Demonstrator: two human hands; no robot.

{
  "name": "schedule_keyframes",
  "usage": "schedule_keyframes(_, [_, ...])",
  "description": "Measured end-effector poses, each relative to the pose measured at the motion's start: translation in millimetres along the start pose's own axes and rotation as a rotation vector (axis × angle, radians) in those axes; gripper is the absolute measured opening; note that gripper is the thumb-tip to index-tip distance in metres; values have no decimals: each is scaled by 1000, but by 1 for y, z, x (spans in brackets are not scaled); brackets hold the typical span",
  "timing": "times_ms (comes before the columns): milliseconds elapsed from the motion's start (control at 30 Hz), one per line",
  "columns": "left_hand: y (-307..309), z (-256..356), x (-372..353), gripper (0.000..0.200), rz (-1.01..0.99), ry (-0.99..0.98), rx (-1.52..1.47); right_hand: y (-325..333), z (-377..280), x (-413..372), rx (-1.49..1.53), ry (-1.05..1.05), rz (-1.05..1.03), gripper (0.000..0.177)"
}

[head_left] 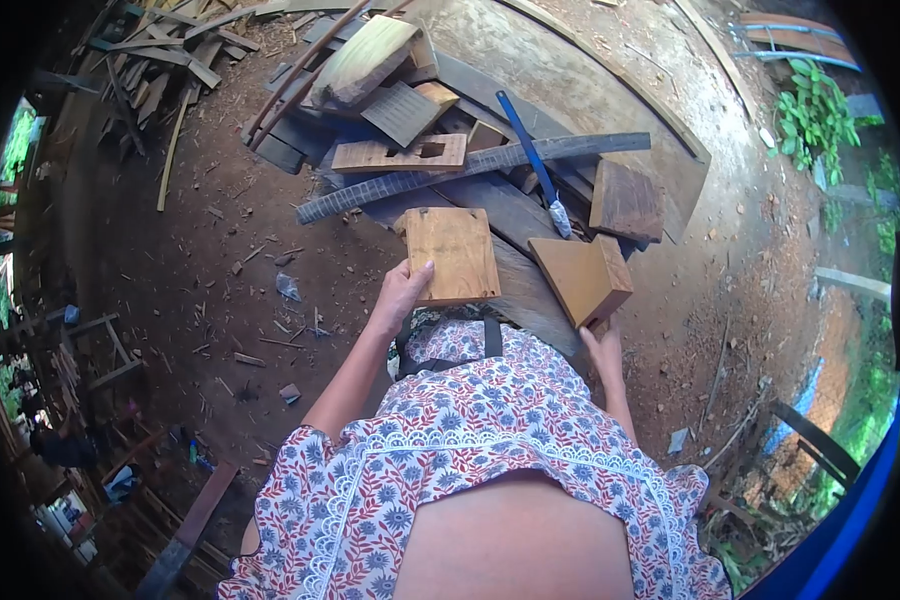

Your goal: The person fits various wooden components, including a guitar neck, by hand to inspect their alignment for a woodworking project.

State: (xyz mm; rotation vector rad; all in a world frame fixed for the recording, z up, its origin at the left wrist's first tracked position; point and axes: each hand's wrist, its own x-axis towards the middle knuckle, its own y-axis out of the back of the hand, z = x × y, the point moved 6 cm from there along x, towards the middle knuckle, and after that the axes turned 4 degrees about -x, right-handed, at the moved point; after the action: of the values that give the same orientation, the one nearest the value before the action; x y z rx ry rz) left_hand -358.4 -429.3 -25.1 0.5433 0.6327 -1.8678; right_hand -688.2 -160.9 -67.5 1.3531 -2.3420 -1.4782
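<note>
Wood occupies both hands as I watch through the head camera from my distant seat; the left hand (pixel 404 290) grips the squared block (pixel 452 250) at its near left corner, thumb pressed on the upper face, the other fingers out of sight; the right hand (pixel 605 352) is at the lower corner of the angled block (pixel 572 275), though its fingers are mostly hidden, so I can't tell whether they close on it or only touch it. Both blocks sit just beyond the lap, apart from each other; I judge the step in hand to be handling these two pieces; the next move calls, I'd say, for a sure right-hand hold (the blue-handled tool (pixel 527 140) lies close behind the angled block, easily knocked).
</note>
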Motion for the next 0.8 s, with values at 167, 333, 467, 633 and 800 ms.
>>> schedule_keyframes(167, [21, 8, 5, 40, 65, -24, 69, 25, -69, -3, -211, -106, -536, 57])
schedule_keyframes(333, [36, 33, 4, 43, 49, 47, 69, 6, -257, 86, -161, 432, -182, 51])
schedule_keyframes(467, [67, 55, 6, 42, 45, 50, 55, -76, -392, 166, -310, 770, 88, 63])
schedule_keyframes(633, [123, 101, -2, 40, 47, 51, -105, -185, -478, 206, -515, 681, 93, 74])
schedule_keyframes(800, [186, 133, 21, 40, 31, -1, -61, -218, -467, 231, -584, 618, 145, 56])
